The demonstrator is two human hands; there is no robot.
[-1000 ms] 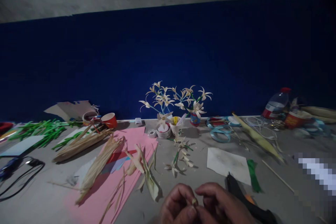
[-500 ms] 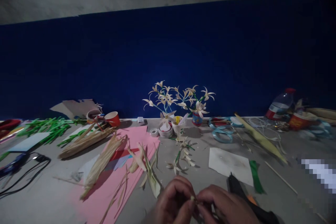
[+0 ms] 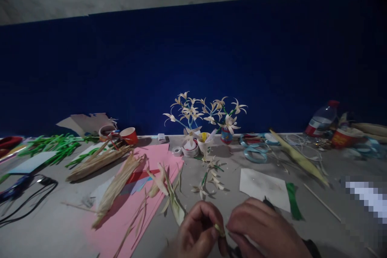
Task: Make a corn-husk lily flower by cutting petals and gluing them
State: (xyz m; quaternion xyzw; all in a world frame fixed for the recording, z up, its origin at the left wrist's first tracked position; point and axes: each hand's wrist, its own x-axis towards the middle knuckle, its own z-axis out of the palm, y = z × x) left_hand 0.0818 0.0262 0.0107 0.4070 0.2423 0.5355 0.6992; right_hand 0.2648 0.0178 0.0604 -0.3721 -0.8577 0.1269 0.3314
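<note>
At the bottom centre, my left hand [image 3: 201, 229] is closed, with thumb and forefinger pinching a small pale yellow-green piece [image 3: 219, 230], maybe a bit of husk. My right hand [image 3: 263, 227] is just beside it, its fingers bent and pressed together; whatever they hold is hidden. Under the right hand lies a black glue gun [image 3: 311, 246], mostly covered. Beyond the hands, a sprig of cream husk flowers [image 3: 208, 177] rests on the table. Strips of pale corn husk [image 3: 175, 205] lie to the left of my left hand.
Pink paper sheets [image 3: 109, 238] carry dried husks [image 3: 116, 189]. Husk flowers [image 3: 190, 113] stand in small cups at the back, near a blue panel [image 3: 193, 56]. To the right are white paper [image 3: 263, 187], a green strip [image 3: 293, 201], a thin stick [image 3: 322, 201] and a bottle [image 3: 322, 119].
My right hand has drawn slightly away from the left, opening a gap between the fingertips. It now covers more of the glue gun. The left hand keeps its pinch, with the pale piece showing more.
</note>
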